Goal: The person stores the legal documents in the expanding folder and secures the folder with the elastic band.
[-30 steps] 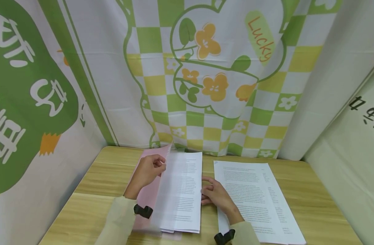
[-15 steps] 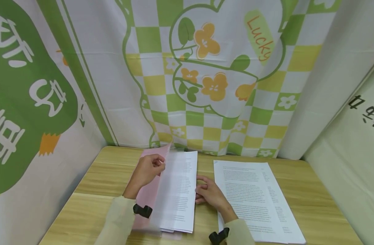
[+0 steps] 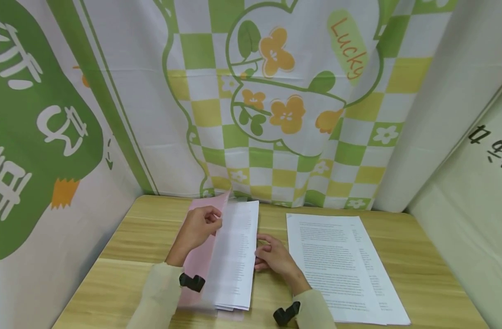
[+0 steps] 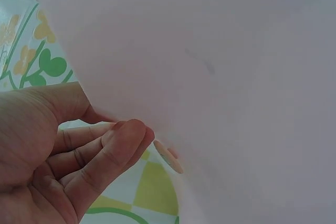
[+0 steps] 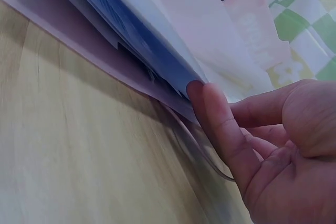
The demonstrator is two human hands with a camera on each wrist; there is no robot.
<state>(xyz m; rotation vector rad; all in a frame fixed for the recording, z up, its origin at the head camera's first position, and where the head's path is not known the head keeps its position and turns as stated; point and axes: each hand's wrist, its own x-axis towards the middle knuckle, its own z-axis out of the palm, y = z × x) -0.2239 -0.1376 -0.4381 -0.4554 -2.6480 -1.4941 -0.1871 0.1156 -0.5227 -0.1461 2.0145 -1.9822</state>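
Holding up one side of the pink folder [image 3: 201,256], your left hand [image 3: 199,224] pinched its raised, tilted edge between thumb and fingers. The papers [image 3: 242,256] lay partly under the translucent flap, their right side sticking out above the desk [image 3: 119,269]. Your right hand [image 3: 275,257] touched that side with its fingertips, fingers bent; I could not tell whether it pinched the sheets or merely pressed them. The step in hand looked like tucking the papers into the folder. The next move seemed to call for an even leftward push, flap kept high, and evening the uneven near end. The stack [image 3: 333,269] lay apart, to the right.
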